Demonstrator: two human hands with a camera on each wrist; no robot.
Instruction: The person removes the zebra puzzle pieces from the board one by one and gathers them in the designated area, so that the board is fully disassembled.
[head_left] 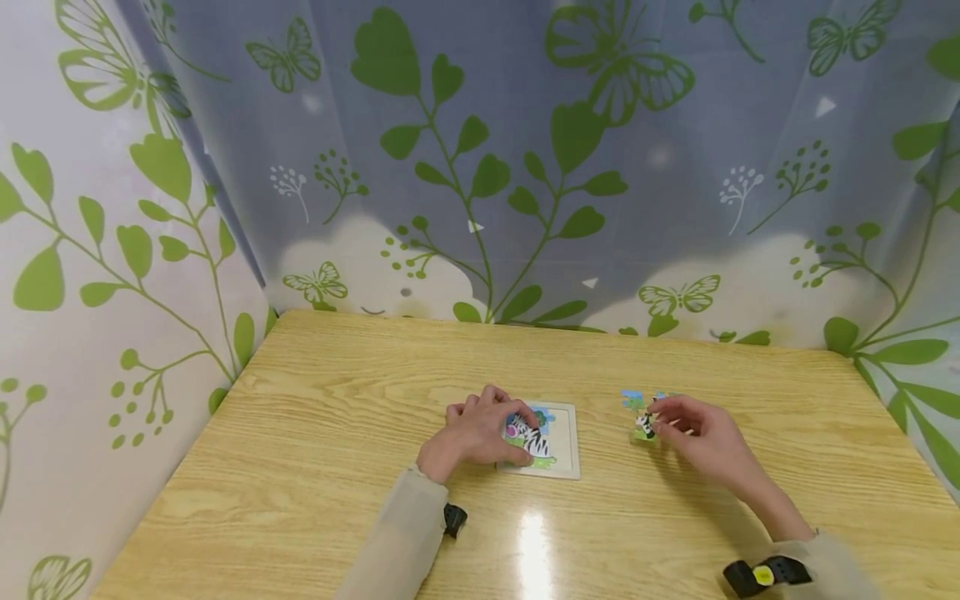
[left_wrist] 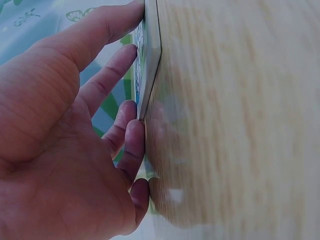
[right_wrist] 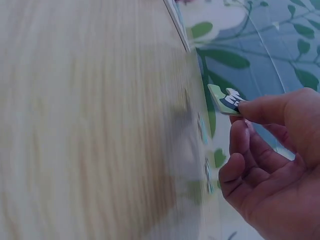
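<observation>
With twelve o'clock toward the patterned cloth (head_left: 660, 167), a shallow puzzle tray (head_left: 573, 442) lies flat on the tabletop (head_left: 337, 400), and the hands flank it: the left hand (head_left: 480, 427) at nine o'clock is spread over it, fingertips resting on its face and edge without clenching, while the right hand (head_left: 701, 437) at three o'clock pinches a panda piece (right_wrist: 226, 101) between thumb and fingers, lifted off the tabletop. That pinch looks the likeliest point of failure, since only one margin of the small, thin piece is gripped; a slight slip of the thumb could make it twist or drop. Inside the tray, zebra pieces (head_left: 538, 443) sit beneath the left fingers, with bare backing toward three o'clock, so a sideways drag of those fingertips could shift them out of line, and heavy pressure by the thumb near six o'clock might tip or slide the whole tray. At about two o'clock from the tray, loose pieces (head_left: 632, 398) lie close beside the right hand's fingers, partly hidden by them, and a low sweep of the knuckles could scatter them or flip one face down
</observation>
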